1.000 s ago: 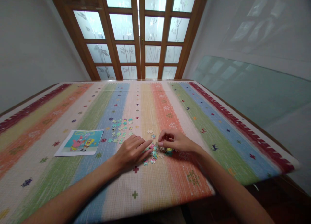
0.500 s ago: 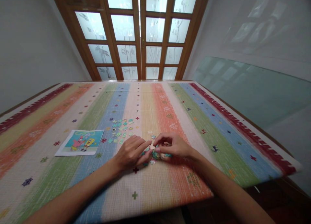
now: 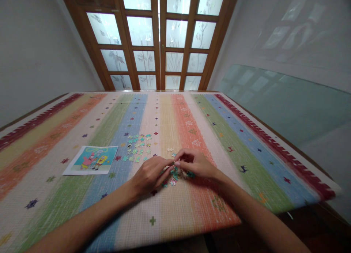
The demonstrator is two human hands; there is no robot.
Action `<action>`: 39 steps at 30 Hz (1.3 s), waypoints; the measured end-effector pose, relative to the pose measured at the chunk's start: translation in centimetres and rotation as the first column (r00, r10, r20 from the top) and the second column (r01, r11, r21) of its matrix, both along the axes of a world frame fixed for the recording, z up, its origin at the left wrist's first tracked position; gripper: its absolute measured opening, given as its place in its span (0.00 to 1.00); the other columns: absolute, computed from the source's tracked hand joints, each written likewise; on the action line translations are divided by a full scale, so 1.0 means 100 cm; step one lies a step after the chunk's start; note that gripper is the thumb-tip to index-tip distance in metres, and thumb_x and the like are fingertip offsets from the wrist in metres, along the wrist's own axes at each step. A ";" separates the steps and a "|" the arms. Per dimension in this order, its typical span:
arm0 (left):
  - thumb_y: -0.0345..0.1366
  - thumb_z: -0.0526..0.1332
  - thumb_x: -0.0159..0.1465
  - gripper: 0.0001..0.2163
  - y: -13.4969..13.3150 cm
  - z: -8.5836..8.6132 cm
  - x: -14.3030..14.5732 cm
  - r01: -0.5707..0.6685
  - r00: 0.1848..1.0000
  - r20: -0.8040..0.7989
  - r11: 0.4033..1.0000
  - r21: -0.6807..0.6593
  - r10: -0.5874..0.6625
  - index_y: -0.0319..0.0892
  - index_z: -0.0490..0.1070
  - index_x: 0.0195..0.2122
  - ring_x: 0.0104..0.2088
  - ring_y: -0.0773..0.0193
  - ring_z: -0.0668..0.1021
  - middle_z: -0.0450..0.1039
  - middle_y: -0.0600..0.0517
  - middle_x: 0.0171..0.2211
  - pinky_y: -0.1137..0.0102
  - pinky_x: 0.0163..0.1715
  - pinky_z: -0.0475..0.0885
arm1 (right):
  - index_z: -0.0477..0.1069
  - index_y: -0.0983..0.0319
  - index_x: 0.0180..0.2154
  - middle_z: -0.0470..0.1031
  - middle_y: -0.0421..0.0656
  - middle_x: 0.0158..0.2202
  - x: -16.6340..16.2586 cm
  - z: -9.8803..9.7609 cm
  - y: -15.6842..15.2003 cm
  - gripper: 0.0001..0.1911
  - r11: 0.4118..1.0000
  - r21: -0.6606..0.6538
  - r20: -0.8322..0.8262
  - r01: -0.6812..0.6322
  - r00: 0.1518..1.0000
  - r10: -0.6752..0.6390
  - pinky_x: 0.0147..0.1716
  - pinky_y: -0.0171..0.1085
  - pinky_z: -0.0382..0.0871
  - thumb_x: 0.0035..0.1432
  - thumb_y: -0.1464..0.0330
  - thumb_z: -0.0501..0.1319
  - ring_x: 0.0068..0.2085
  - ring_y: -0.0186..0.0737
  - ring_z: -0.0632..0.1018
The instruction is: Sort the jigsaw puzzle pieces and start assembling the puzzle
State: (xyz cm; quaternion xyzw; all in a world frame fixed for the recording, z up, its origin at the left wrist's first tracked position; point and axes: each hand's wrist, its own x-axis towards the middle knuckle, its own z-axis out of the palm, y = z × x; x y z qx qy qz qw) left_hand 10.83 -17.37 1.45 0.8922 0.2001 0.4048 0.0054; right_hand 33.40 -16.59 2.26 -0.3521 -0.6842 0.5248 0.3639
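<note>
A small heap of jigsaw pieces [image 3: 175, 174] lies on the striped tablecloth [image 3: 192, 128] in front of me. My left hand [image 3: 149, 174] and my right hand [image 3: 193, 164] meet fingertip to fingertip just above that heap. Both hands have their fingers drawn together in a pinch. What they hold between the tips is too small to name. A second group of mostly teal pieces [image 3: 138, 147] is spread out flat beyond my left hand.
A printed cartoon picture [image 3: 91, 159] lies on the cloth to the left. One lone piece [image 3: 170, 149] sits just beyond the hands. The table's near edge runs below my forearms. A wooden glazed door stands at the far end, and a glass panel is on the right.
My right hand has moved left over the heap and my left hand has lifted its fingers off the cloth, so the fingertips now meet. The camera tilted slightly.
</note>
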 end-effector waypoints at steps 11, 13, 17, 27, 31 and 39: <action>0.30 0.59 0.72 0.10 0.004 0.001 -0.002 0.031 0.999 0.012 0.999 -0.027 -0.031 0.40 0.71 0.53 0.41 0.60 0.79 0.77 0.44 0.43 0.66 0.37 0.79 | 0.75 0.62 0.33 0.74 0.39 0.26 -0.001 0.003 0.000 0.19 0.998 0.033 0.008 0.058 0.998 -0.058 0.24 0.33 0.64 0.55 0.53 0.72 0.25 0.31 0.70; 0.29 0.60 0.72 0.09 0.004 0.002 -0.002 0.047 0.999 0.013 0.998 -0.038 -0.046 0.40 0.71 0.52 0.41 0.60 0.79 0.77 0.45 0.43 0.65 0.39 0.79 | 0.75 0.62 0.33 0.74 0.39 0.26 -0.001 0.003 -0.001 0.19 0.998 0.036 0.011 0.053 0.999 -0.053 0.25 0.33 0.64 0.55 0.53 0.72 0.25 0.32 0.70; 0.30 0.61 0.71 0.10 0.011 0.005 -0.006 0.040 0.999 0.024 0.991 -0.127 -0.037 0.40 0.69 0.53 0.43 0.59 0.79 0.78 0.46 0.43 0.63 0.42 0.78 | 0.74 0.61 0.33 0.73 0.39 0.26 -0.003 0.002 0.000 0.19 0.993 0.016 -0.015 0.113 0.993 -0.113 0.24 0.34 0.65 0.57 0.51 0.69 0.24 0.32 0.71; 0.31 0.63 0.67 0.18 0.085 0.012 -0.035 -0.235 0.972 -0.026 0.945 -0.226 0.235 0.44 0.64 0.57 0.45 0.55 0.79 0.79 0.48 0.44 0.56 0.48 0.75 | 0.72 0.60 0.30 0.72 0.39 0.25 0.012 0.013 0.010 0.18 0.888 0.094 -0.081 0.449 0.893 -0.443 0.28 0.37 0.69 0.53 0.52 0.68 0.27 0.36 0.73; 0.32 0.63 0.66 0.18 0.110 0.008 -0.037 -0.273 0.961 -0.115 0.936 -0.222 0.252 0.44 0.66 0.56 0.48 0.49 0.78 0.80 0.47 0.42 0.52 0.50 0.73 | 0.72 0.60 0.29 0.71 0.39 0.25 0.016 0.014 0.012 0.18 0.875 0.091 -0.096 0.475 0.879 -0.467 0.27 0.38 0.69 0.53 0.52 0.69 0.25 0.36 0.72; 0.33 0.62 0.63 0.18 0.134 -0.010 -0.036 -0.324 0.942 -0.173 0.914 -0.244 0.288 0.43 0.67 0.54 0.45 0.46 0.78 0.81 0.45 0.39 0.51 0.45 0.72 | 0.72 0.60 0.29 0.73 0.40 0.25 0.021 0.018 0.013 0.17 0.859 0.111 -0.056 0.500 0.866 -0.497 0.23 0.35 0.66 0.53 0.53 0.67 0.24 0.34 0.70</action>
